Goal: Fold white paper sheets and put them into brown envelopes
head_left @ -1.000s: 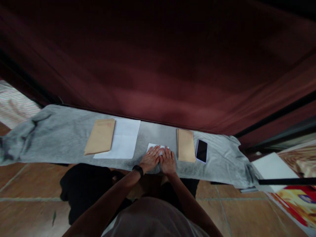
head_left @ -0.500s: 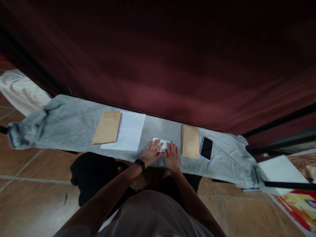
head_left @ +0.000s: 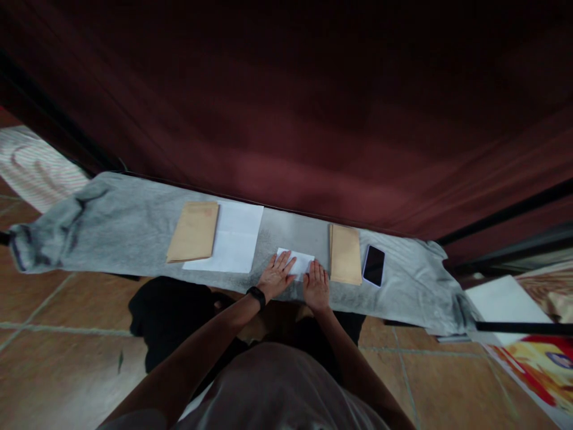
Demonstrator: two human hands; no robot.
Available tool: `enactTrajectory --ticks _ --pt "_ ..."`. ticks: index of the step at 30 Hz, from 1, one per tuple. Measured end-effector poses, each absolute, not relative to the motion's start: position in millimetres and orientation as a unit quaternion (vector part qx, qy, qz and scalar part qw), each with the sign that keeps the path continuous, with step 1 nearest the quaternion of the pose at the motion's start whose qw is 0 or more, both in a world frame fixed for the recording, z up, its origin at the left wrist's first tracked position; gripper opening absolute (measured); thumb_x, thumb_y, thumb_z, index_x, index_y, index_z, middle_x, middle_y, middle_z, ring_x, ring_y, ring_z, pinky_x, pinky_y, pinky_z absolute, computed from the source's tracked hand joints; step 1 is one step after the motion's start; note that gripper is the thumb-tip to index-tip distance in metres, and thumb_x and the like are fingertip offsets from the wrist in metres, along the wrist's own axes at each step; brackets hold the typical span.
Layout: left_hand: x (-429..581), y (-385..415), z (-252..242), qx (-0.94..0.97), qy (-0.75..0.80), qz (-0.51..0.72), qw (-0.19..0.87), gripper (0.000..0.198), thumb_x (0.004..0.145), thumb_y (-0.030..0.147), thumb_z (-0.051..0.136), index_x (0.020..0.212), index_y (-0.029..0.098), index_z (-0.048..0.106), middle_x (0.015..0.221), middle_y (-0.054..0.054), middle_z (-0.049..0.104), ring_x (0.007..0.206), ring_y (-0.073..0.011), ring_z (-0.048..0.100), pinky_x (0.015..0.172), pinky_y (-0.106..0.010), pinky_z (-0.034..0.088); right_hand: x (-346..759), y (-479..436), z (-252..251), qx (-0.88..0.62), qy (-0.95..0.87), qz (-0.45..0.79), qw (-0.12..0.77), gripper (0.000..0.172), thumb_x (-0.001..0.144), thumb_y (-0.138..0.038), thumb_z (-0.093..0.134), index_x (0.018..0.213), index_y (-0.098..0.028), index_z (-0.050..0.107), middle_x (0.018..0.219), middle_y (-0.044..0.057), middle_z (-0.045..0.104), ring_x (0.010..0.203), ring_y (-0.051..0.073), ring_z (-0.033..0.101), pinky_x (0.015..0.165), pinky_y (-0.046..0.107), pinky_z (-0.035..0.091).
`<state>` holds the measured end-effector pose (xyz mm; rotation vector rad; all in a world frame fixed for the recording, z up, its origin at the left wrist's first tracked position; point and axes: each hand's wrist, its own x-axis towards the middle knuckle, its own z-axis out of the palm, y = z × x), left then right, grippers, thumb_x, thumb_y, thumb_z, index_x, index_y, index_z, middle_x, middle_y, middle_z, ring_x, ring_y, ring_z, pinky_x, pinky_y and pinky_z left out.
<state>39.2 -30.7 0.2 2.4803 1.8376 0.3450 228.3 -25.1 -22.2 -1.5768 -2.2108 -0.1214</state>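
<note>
looks like a room in a home: terracotta floor tiles (head_left: 58, 358) nearer than the left hand (head_left: 276, 276) and right hand (head_left: 317, 285), a dark red curtain (head_left: 286, 119) beyond them, a grey cloth (head_left: 125, 227) spread under them.

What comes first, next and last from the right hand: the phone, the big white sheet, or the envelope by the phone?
1. Envelope, just right of the right hand.
2. Phone, farther right.
3. Big white sheet, off left.
</note>
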Motion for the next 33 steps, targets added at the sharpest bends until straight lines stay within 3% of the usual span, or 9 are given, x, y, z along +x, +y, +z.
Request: enactTrajectory --ticks 7,14,18,24,33 --pt "39 -30 4 0.798 0.591 0.114 0.027 0.059 0.099 0.036 0.045 0.156 0.019 0.039 0.164 -0.014 0.037 0.154 -0.0290 0.030 0.125 -0.051 0.022 204 -24 -15 -0.512 -0.835 -0.017 0.203 0.054 0.108 -0.033 0.030 0.157 -0.010 0.038 0.162 0.015 0.039 0.150 0.028 0.035 0.120 0.048 0.029" --pt "31 -28 -4 0.796 0.590 0.127 0.030 0.058 0.101 0.032 0.036 0.157 0.018 0.037 0.164 -0.011 0.036 0.153 -0.0250 0.031 0.126 -0.049 0.022 212 -26 -22 -0.543 -0.815 -0.024 0.200 0.051 0.107 -0.034 0.038 0.153 -0.013 0.045 0.158 0.014 0.046 0.147 0.027 0.041 0.122 0.048 0.027" --pt "39 -24 -10 0.780 0.614 0.122 0.025 0.058 0.101 0.031 0.033 0.157 0.014 0.036 0.163 -0.013 0.038 0.154 -0.0267 0.030 0.126 -0.053 0.022 223 -28 -25 -0.553 -0.805 -0.032 0.213 0.051 0.107 -0.035 0.040 0.151 -0.011 0.048 0.157 0.014 0.047 0.145 0.027 0.043 0.123 0.047 0.024" --pt "66 -10 -11 0.799 0.590 0.117 0.019 0.058 0.100 0.026 0.032 0.156 0.014 0.036 0.163 -0.012 0.039 0.154 -0.0236 0.029 0.126 -0.048 0.025 222 -28 -22 -0.563 -0.801 -0.017 0.202 0.051 0.105 -0.031 0.042 0.151 -0.012 0.049 0.156 0.012 0.048 0.145 0.027 0.043 0.123 0.046 0.023" --pt "45 -16 -9 0.782 0.613 0.114 0.011 0.061 0.103 0.039 0.031 0.155 0.010 0.038 0.162 -0.015 0.039 0.154 -0.0261 0.030 0.125 -0.047 0.027 224 -28 -20 -0.565 -0.802 -0.003 0.194 0.054 0.105 -0.036 0.041 0.153 -0.013 0.046 0.157 0.012 0.048 0.144 0.027 0.044 0.122 0.047 0.027"
